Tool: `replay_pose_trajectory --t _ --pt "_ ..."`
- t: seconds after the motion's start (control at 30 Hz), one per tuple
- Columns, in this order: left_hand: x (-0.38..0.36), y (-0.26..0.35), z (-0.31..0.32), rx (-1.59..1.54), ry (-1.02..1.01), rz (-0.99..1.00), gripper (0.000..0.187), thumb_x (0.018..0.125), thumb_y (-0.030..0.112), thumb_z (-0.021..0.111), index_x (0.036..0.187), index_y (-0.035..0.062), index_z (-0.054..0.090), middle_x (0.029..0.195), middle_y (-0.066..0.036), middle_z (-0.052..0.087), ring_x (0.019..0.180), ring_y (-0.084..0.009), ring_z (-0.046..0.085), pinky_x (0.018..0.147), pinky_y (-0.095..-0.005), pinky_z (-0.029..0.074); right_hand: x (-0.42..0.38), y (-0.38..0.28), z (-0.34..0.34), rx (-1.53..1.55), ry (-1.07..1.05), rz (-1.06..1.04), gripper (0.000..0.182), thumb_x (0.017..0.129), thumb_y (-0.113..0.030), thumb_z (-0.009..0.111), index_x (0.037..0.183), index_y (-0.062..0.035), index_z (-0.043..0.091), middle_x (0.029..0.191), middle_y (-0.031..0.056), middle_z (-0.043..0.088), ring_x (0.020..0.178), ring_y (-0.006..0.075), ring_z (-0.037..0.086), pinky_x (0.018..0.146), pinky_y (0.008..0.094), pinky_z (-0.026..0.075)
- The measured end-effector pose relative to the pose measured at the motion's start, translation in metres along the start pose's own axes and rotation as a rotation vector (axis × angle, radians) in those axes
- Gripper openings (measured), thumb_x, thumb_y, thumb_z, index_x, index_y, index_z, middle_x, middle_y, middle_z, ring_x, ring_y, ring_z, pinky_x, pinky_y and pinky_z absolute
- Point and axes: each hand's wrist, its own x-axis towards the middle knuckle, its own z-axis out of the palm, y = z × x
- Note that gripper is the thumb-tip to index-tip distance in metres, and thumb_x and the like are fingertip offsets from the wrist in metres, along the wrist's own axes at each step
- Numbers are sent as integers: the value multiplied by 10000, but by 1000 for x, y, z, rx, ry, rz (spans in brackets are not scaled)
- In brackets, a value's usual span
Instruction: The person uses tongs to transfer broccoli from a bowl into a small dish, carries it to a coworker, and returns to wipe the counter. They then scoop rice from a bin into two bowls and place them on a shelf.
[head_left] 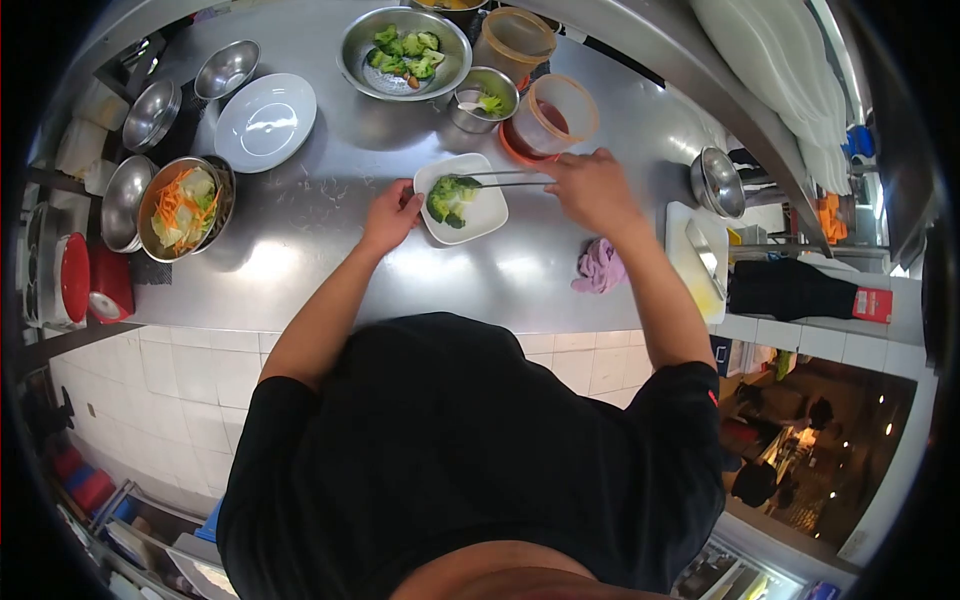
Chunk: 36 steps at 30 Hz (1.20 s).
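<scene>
Person's plating broccoli on a small square white dish mid-counter. Right hand is pinching long tweezers, tips at the florets; left hand, fingers curled, is steadying the dish's edge. Probably best gripping gently, keeping that dish braced.
</scene>
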Motion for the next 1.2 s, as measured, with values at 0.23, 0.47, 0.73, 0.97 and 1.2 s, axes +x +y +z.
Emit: replay_pose_trajectory --t 0.23,0.47,0.73,0.97,1.2 --pt "-2 1 0 -6 4 6 273 891 187 567 1101 14 539 774 -75 619 600 -130 592 576 -275 495 -7 -9 17 42 0 33 248 765 -187 651 1010 -156 630 837 27 645 751 204 627 736 356 414" --pt "-2 1 -1 36 14 12 272 883 179 573 1097 13 542 775 -80 623 603 -139 604 576 -283 497 -9 -10 25 32 32 45 236 766 -182 645 1001 -165 644 841 24 653 740 196 627 719 358 407" --pt "-2 1 -1 35 25 32 263 881 168 575 1089 10 545 762 -86 626 588 -141 604 560 -281 494 -15 -5 26 86 92 101 234 772 -190 636 1004 -172 658 842 20 658 735 192 624 723 362 406" --pt "1 -1 0 43 1 45 264 883 169 573 1089 7 544 751 -84 618 580 -135 595 560 -270 497 -48 0 14 292 163 250 228 763 -157 650 987 -125 672 813 68 651 728 260 608 706 366 435" --pt "4 -7 0 -2 -43 34 280 907 110 523 1174 35 486 885 -63 586 696 -112 565 586 -236 490 -173 -7 11 790 401 956 269 794 -108 652 1061 -72 650 865 134 659 751 195 605 725 293 461"
